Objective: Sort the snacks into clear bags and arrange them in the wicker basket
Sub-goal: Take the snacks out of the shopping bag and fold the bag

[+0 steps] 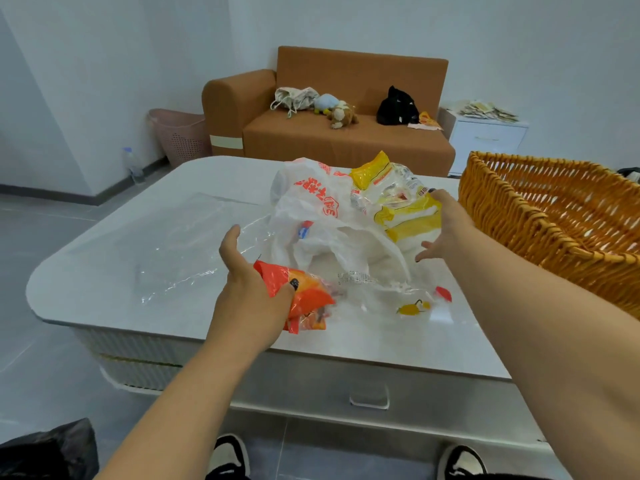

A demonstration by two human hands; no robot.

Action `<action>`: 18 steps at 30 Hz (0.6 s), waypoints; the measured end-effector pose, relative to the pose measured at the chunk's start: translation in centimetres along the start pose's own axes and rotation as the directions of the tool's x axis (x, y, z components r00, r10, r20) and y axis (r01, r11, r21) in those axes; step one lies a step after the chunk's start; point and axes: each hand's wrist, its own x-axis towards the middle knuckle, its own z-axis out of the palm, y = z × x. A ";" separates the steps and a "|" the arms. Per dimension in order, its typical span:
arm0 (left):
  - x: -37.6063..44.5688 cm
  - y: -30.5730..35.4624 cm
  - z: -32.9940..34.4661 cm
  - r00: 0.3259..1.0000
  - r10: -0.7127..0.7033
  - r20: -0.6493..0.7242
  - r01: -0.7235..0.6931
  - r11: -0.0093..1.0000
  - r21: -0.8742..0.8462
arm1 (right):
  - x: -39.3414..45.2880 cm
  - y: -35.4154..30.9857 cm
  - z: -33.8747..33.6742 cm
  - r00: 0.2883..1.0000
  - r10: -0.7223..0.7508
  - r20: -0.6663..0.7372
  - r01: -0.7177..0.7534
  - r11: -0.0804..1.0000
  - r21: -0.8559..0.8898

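The left hand (249, 282) grips an orange snack packet (304, 303) near the table's (104, 271) front edge. The right hand (446, 226), fingers spread (holding nothing), rests against the yellow packets (408, 216), nearer the wicker basket (554, 216) at the right edge.

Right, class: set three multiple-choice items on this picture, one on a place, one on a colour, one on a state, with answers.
1. Where is the wicker basket?
A. On the table's right side
B. On the sofa
C. On the floor

2. What colour is the packet in the left hand?
A. Blue
B. Orange-red
C. Green

3. The right hand is:
A. In a fist
B. Inside the basket
C. Open, at the yellow packet

Answers: 1 A, it stands at the table's right edge; 2 B, orange-red film under the thumb; 3 C, fingers spread.
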 end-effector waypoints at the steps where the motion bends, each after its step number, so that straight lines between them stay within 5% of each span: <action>1: 0.1 0.0 0.0 1.000 0.011 0.005 -0.011 0.999 0.039 | 0.2 -0.1 0.1 0.999 0.009 0.040 -0.009 1.000 -0.017; 7: 0.8 -0.5 0.4 0.978 0.090 0.189 -0.138 0.956 0.259 | 0.5 0.2 1.0 0.995 -0.039 0.090 0.040 0.999 -0.008; 11: 0.7 -0.3 0.8 0.968 0.133 0.214 -0.181 0.958 0.221 | -1.0 1.2 0.4 0.988 -0.149 0.027 0.142 0.973 0.182; 18: 0.5 0.0 1.6 0.971 0.136 0.196 -0.166 0.975 0.147 | -6.1 4.6 -3.7 0.966 -0.192 0.171 0.122 0.928 0.352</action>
